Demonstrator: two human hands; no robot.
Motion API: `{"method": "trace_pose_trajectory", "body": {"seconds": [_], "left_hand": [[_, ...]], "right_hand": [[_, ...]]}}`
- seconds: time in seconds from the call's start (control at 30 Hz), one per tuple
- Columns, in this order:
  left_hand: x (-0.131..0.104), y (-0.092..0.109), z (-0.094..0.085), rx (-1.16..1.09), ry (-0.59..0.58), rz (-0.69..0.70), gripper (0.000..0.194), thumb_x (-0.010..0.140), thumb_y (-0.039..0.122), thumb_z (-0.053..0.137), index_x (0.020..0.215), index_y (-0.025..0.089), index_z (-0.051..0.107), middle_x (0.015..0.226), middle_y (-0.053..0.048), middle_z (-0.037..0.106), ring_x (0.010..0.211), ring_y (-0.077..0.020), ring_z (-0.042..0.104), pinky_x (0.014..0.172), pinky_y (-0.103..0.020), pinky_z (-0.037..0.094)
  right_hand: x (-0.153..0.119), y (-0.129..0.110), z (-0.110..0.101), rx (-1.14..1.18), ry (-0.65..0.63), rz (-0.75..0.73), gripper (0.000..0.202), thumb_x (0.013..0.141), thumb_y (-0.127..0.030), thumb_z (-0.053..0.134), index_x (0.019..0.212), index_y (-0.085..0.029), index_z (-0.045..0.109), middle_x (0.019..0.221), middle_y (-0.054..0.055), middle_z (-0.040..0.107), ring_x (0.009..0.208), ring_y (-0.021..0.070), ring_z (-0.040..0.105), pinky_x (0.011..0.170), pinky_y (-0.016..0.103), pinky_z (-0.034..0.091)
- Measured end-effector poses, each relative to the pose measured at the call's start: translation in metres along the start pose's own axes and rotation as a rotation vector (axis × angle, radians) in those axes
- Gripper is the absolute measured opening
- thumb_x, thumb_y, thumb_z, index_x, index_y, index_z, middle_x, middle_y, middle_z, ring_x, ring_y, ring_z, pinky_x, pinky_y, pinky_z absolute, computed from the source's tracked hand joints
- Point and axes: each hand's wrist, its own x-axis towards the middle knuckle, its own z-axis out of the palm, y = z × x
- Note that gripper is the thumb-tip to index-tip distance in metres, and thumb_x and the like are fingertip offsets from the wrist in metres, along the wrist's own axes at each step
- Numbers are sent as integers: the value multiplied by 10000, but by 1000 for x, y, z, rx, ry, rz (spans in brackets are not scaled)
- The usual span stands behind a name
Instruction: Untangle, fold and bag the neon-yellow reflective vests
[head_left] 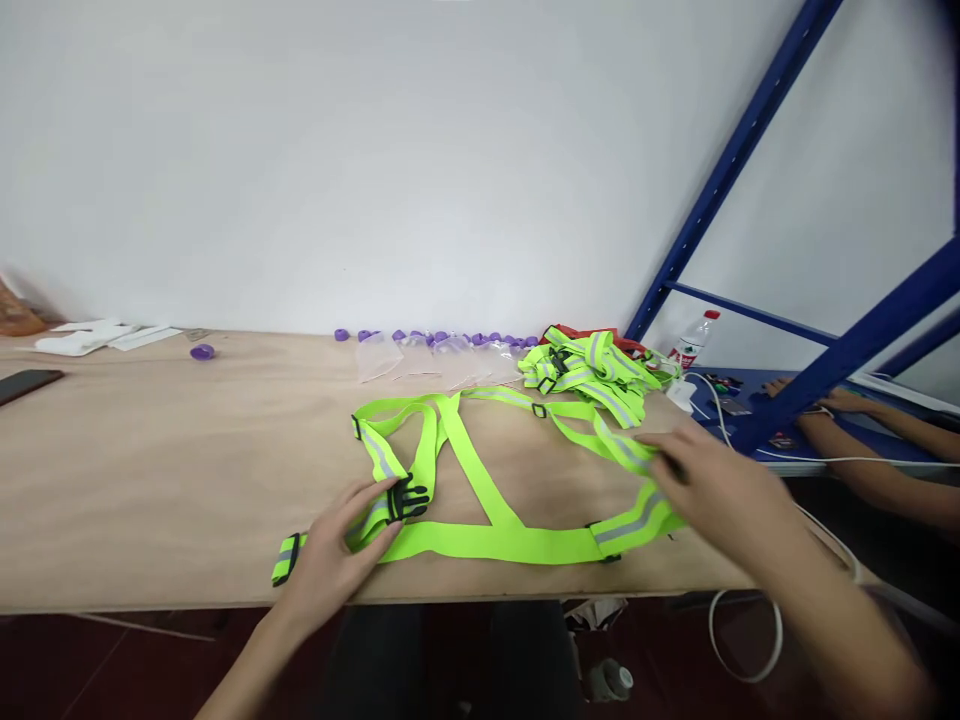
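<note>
A neon yellow-green strap harness (480, 478) with grey reflective stripes is spread on the wooden table. My left hand (337, 545) pinches the harness at its left side, thumb and fingers around a black buckle piece (407, 499) with prongs pointing right. At the right side, my right hand (701, 480) is closed on a striped strap, with something dark between its fingers; motion blurs it. A black slider (539, 410) sits on the upper strap, and a folded strap end (286, 559) lies left of my left hand.
Behind the harness lie a heap of similar straps (592, 370), clear plastic bags (450, 362) and several purple caps (341, 335). A phone (28, 384) rests far left. A bottle (694, 340), a blue frame (720, 180) and another person's arms (862, 440) are right.
</note>
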Motion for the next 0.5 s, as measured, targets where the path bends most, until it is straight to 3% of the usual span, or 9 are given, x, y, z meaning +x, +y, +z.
{"method": "trace_pose_trajectory", "body": {"seconds": [0.07, 0.13, 0.23, 0.3, 0.37, 0.5], "left_hand": [[1, 6, 8, -55, 66, -11, 412, 886, 430, 650, 1281, 312, 646, 1305, -83, 630, 1242, -296, 579, 1083, -451, 452], [1, 10, 18, -164, 123, -30, 391, 874, 430, 667, 1239, 289, 660, 1309, -90, 621, 1257, -296, 573, 1097, -450, 444], [0, 11, 30, -367, 207, -58, 390, 855, 460, 686, 1193, 267, 655, 1312, -98, 620, 1286, -310, 561, 1116, -468, 438], [1, 10, 33, -447, 253, -60, 391, 832, 475, 711, 1161, 273, 650, 1297, -91, 626, 1274, -318, 573, 1113, -481, 446], [2, 7, 32, -479, 236, -59, 388, 821, 476, 725, 1146, 279, 645, 1290, -86, 626, 1254, -318, 587, 1104, -487, 457], [3, 2, 31, -438, 149, -73, 391, 825, 467, 727, 1155, 270, 654, 1282, -93, 630, 1239, -312, 589, 1095, -476, 459]], "right_hand": [[-3, -60, 7, -155, -144, -124, 295, 863, -144, 470, 1015, -208, 715, 1045, 153, 705, 862, 309, 700, 636, 381, 538], [-9, -113, 23, -188, -270, -235, 361, 843, -22, 434, 1017, -193, 701, 971, 150, 703, 884, 307, 699, 639, 358, 530], [-18, -153, 47, -73, -371, -293, 358, 875, -53, 459, 1151, -178, 649, 1088, 142, 683, 938, 319, 690, 643, 365, 538], [-22, -151, 51, 89, -371, -305, 383, 906, -217, 561, 1289, -189, 578, 1220, 142, 643, 1018, 331, 668, 719, 398, 552], [-24, -134, 45, 256, -346, -319, 523, 886, -367, 648, 1371, -217, 521, 1298, 129, 604, 1114, 323, 627, 853, 421, 536], [-27, -83, 34, 396, -334, -185, 578, 827, -374, 722, 1359, -240, 540, 1285, 111, 599, 1159, 296, 595, 976, 424, 482]]}}
